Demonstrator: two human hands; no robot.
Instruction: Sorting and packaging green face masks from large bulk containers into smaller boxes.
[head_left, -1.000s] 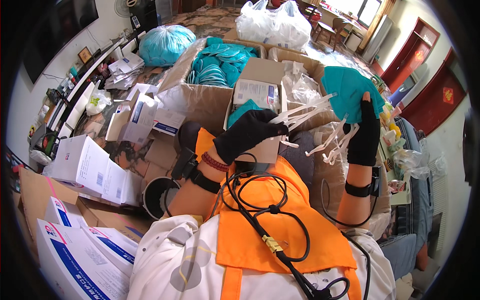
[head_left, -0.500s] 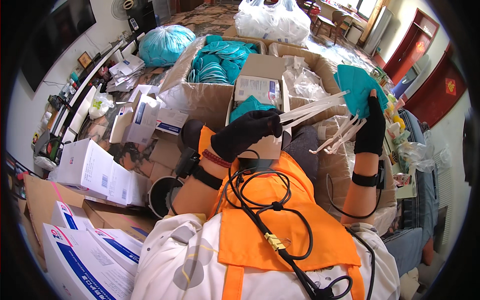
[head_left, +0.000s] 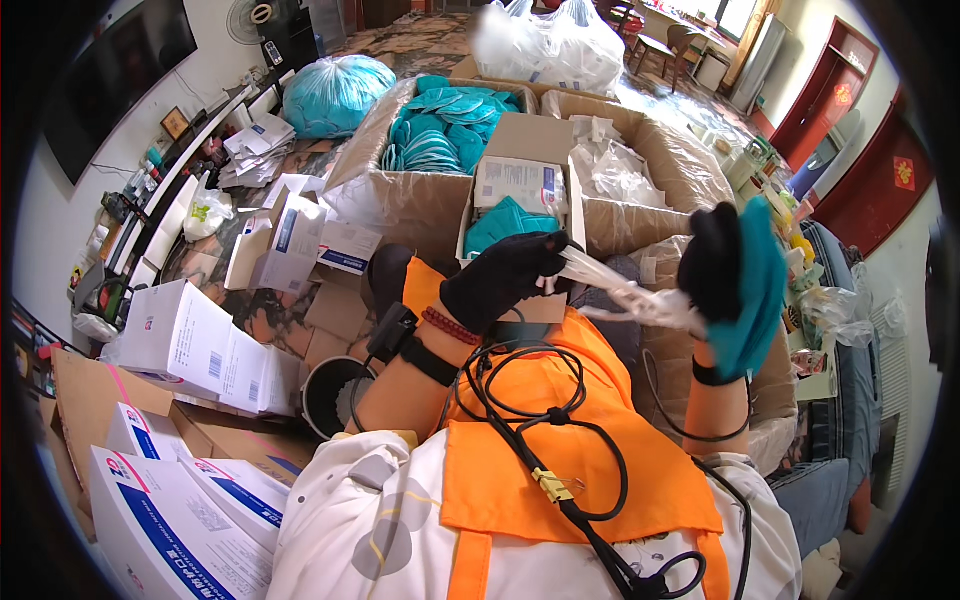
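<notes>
My left hand (head_left: 500, 272), in a black fingerless-looking glove, is closed on the ends of white elastic straps (head_left: 640, 298) in front of my lap. The straps run taut and bunched across to a stack of teal face masks (head_left: 758, 290). My right hand (head_left: 714, 258), also gloved in black and smeared by motion, holds that stack at the right, upright on edge. More teal masks (head_left: 512, 224) lie in an open white carton (head_left: 573, 205) between my knees, beside a packed white box (head_left: 520, 183).
Beyond stand lined cardboard boxes, one with teal masks (head_left: 440, 130), one with white pieces (head_left: 615, 165). White printed cartons (head_left: 190, 340) crowd the left near a dark bin (head_left: 335, 392). A teal-filled bag (head_left: 338, 95) sits far left; a blue sofa (head_left: 840, 350) stands right.
My right hand has turned the mask stack and brought it lower, so the masks now face sideways. The straps have drawn together into a twisted bunch. My left hand has moved slightly.
</notes>
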